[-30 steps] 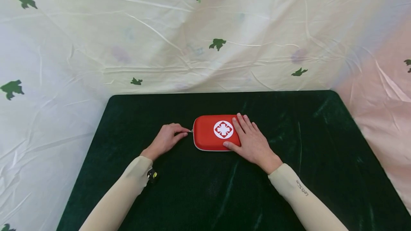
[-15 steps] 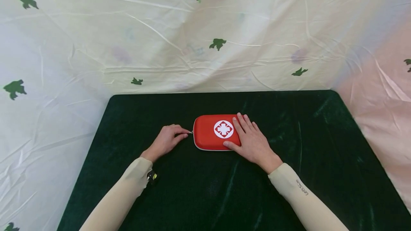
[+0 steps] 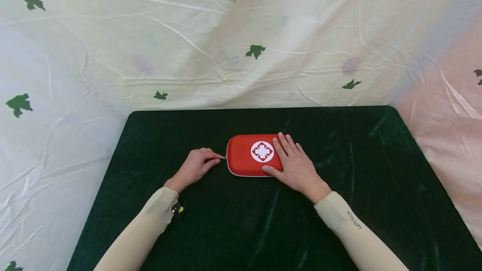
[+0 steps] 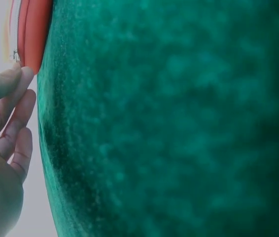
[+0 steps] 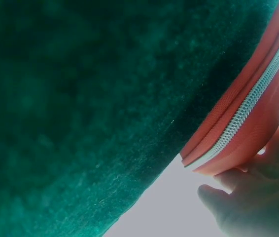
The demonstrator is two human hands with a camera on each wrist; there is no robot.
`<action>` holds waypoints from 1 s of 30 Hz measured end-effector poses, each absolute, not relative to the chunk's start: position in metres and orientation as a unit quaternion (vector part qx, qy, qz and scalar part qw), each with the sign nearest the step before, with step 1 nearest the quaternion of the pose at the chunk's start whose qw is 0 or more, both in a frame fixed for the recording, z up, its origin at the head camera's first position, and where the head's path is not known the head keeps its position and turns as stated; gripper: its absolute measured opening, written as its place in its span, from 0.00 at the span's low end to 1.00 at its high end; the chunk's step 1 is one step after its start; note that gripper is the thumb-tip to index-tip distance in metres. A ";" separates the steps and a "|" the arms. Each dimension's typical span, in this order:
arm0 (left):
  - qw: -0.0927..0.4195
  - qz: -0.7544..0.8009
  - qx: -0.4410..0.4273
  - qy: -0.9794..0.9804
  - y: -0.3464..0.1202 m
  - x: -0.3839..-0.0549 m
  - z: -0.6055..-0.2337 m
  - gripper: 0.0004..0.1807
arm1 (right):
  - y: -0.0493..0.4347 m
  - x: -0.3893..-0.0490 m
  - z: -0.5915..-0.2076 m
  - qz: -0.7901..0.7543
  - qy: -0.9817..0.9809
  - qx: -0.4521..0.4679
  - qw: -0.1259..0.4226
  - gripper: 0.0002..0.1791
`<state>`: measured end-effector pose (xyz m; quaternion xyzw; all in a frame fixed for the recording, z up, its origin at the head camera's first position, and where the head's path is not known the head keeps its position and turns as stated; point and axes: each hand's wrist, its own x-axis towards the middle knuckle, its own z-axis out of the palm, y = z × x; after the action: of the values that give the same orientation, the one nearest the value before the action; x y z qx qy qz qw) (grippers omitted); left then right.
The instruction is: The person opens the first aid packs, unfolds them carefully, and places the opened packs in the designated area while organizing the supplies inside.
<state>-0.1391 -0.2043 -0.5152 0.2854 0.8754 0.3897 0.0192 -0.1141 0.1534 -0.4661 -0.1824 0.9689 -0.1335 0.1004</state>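
Red case [image 3: 240,156], white cross badge [image 3: 262,151]: lay on green desk [image 3: 226,225]. Left hand [image 3: 193,166]: grip pinched its zipper pull [image 3: 224,157]. Right hand [image 3: 298,171]: grip spread, uncurled, rested across the case's right end.

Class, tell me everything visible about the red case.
The red case looks firm and rounded, with a white cross emblem on top. It lies flat on green cloth, its pale zip apparently closed where visible. The left hand pinches the zip pull at one end; the right hand rests over the other.
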 end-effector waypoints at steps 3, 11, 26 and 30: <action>0.029 0.379 0.284 0.880 -0.203 -0.135 -0.507 0.11 | 0.153 -0.114 -0.466 -0.135 0.969 -0.183 0.099 0.58; 0.038 0.361 0.269 0.892 -0.197 -0.122 -0.489 0.11 | 0.153 -0.113 -0.465 -0.137 0.969 -0.182 0.095 0.58; 0.058 0.353 0.245 0.901 -0.191 -0.108 -0.481 0.11 | 0.154 -0.115 -0.467 -0.133 0.969 -0.185 0.092 0.58; 0.061 0.351 0.241 0.903 -0.190 -0.105 -0.481 0.11 | 0.154 -0.114 -0.468 -0.131 0.970 -0.184 0.095 0.58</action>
<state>-0.1050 -0.1904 -0.4813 0.2408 0.9029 0.3510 0.0607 -0.1141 0.1540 -0.4678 -0.1838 0.9696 -0.1307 0.0949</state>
